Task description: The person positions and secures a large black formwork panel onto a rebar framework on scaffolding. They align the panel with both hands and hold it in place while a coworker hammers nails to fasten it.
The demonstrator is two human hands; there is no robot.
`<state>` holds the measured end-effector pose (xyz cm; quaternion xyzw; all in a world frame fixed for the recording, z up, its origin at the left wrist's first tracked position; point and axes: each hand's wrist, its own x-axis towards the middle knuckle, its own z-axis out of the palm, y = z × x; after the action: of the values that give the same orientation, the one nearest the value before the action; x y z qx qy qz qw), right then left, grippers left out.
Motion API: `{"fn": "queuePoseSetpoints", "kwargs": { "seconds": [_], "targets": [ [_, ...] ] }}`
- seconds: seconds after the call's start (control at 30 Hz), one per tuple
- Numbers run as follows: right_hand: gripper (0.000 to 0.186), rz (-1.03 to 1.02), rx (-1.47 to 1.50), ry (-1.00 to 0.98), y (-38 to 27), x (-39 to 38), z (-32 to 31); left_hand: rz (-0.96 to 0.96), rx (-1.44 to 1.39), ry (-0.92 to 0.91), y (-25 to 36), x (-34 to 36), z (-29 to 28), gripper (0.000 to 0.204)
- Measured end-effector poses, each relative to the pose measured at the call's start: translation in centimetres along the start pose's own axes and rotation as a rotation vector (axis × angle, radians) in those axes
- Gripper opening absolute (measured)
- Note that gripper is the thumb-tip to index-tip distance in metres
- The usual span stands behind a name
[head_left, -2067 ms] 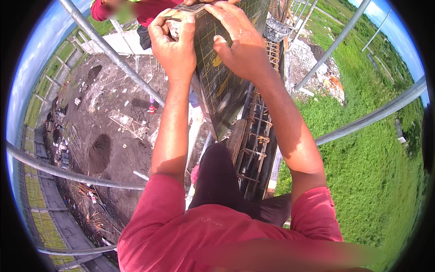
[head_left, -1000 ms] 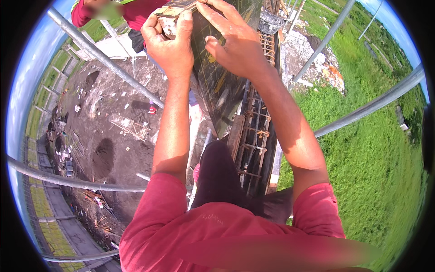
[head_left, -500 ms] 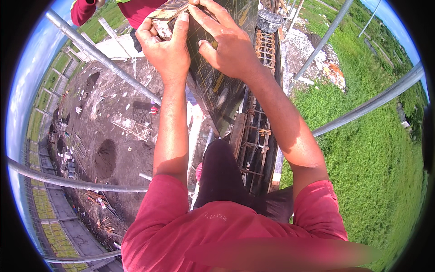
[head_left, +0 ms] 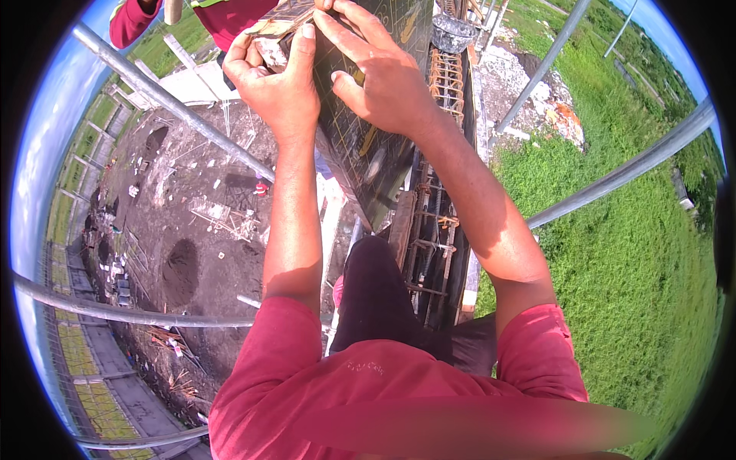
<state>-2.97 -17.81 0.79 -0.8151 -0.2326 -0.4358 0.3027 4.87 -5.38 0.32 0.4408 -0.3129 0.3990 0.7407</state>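
Note:
A dark plywood panel (head_left: 376,115) with yellow lines on its face stands tilted in front of me, its lower corner near my knee. My left hand (head_left: 280,84) is closed round the panel's upper left edge, where a rough wooden strip (head_left: 287,27) runs along it; the thumb lies on top and the fingers curl round the side. My right hand (head_left: 379,73) rests on the panel's face near its top. Its forefingers stretch toward the same edge, and the thumb stands apart from them. The fingertips nearly meet the top of the picture.
A co-worker's red sleeve (head_left: 134,23) is close at the upper left, with a pale stick-like tool (head_left: 173,11) at the hand. Rebar cages (head_left: 433,245) run along the wall form beside me. A black bucket (head_left: 451,34) sits farther along. Metal pipes (head_left: 176,107) cross both sides, high above ground.
Both hands keep their hold and place on the panel, shifting slightly left in view. The co-worker's arm has moved a little, and the pale stick-like tool now shows beside it.

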Motion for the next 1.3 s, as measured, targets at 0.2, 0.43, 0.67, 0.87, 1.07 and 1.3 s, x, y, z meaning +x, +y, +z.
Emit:
{"fn": "queuePoseSetpoints", "kwargs": {
  "seconds": [0.2, 0.43, 0.67, 0.87, 1.07, 1.3],
  "targets": [
    [0.074, 0.029, 0.003, -0.047, -0.1, 0.1, -0.3, -0.063, 0.024, 0.012, 0.3, 0.1, -0.1, 0.07],
    [0.074, 0.035, -0.016, -0.043, -0.1, 0.2, -0.1, -0.021, 0.089, 0.0, 0.6, 0.0, 0.0, 0.06],
    [0.074, 0.018, 0.012, -0.031, -0.1, 0.2, -0.1, -0.037, 0.092, 0.004, 0.6, 0.1, -0.1, 0.06],
    [0.07, 0.011, 0.025, 0.036, 0.4, -0.1, 0.3, -0.059, 0.039, 0.022, 0.5, 0.3, 0.0, 0.063],
    [0.075, -0.056, -0.099, 0.043, 1.3, -0.3, 1.0, -0.074, 0.046, 0.028, 0.7, 0.3, 0.0, 0.063],
    [0.05, 0.065, -0.082, 0.124, 6.5, 0.1, -2.9, -0.096, 0.093, -0.014, 1.2, 0.5, 0.5, 0.059]
  ]
}}
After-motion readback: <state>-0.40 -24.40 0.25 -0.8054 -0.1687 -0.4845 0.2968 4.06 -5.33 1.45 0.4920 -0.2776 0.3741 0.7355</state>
